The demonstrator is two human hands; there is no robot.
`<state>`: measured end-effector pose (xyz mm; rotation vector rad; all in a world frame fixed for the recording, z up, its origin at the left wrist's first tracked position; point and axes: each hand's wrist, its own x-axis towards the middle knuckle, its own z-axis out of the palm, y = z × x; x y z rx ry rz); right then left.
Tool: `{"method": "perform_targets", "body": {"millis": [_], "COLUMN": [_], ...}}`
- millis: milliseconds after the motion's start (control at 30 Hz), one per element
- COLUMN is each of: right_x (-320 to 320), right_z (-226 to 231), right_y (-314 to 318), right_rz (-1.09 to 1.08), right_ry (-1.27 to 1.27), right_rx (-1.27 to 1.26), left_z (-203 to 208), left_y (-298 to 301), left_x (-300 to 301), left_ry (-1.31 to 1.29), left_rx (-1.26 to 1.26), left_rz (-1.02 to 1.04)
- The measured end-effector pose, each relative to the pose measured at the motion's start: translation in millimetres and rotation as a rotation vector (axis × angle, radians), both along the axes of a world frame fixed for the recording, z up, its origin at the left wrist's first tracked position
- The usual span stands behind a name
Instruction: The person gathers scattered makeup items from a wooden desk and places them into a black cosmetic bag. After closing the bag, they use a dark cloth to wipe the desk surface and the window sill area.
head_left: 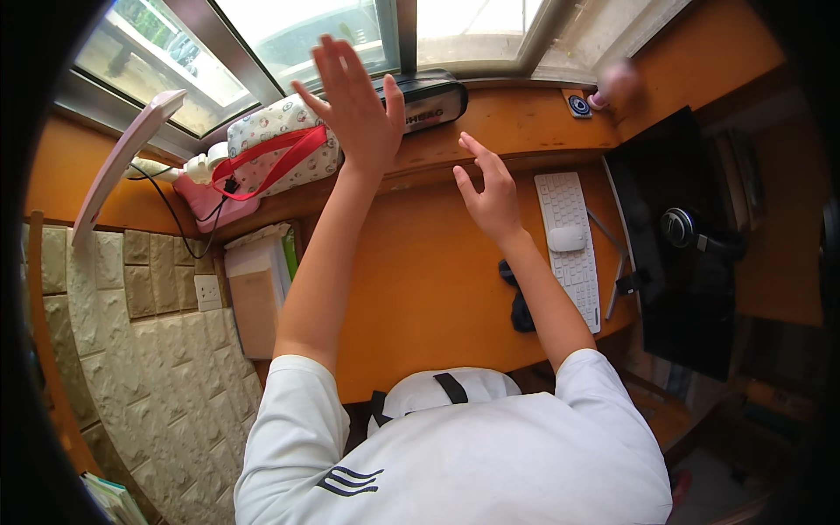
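Raised in front of the window, my left hand has its fingers spread and holds nothing. Behind it, on the ledge, a white patterned pouch with a red strap and a black pencil case lie side by side; the hand covers part of both. My right hand hovers above the desk near its far edge, fingers apart and nothing in them. Nearest to it is a white keyboard with a white mouse resting on top. A small black item lies partly hidden beside my right forearm.
A black monitor with headphones before it stands at the right. Folders and papers sit at the desk's left end. A pink lamp, its base and a cable are at the far left. The wooden desk spans the middle.
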<state>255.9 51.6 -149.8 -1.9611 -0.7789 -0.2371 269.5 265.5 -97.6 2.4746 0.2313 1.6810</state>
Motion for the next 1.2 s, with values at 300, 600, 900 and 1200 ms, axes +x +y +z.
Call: {"method": "perform_targets", "body": {"millis": [300,600,900,1200], "right_x": [-15,-61,-106,-204], "right_z": [-52,-75,-115,-178], "right_y": [-38,-57,-152,-220], "right_rz": [0.027,0.01,-0.236,-0.299], "right_ry": [0.163,0.293,0.199,0.223], "right_rx": [-0.189,-0.174,-0.384,-0.715], "left_z": [-61,-98,-58,-183], "left_y": [21,-26,-13,-55], "left_x": [10,32,-30,-316], "left_ry": [1.071,0.804,0.508,0.913], "left_rx": [0.029,0.176,-0.035,-0.534], "left_rz": [-0.109,-0.102,-0.26,-0.109]}}
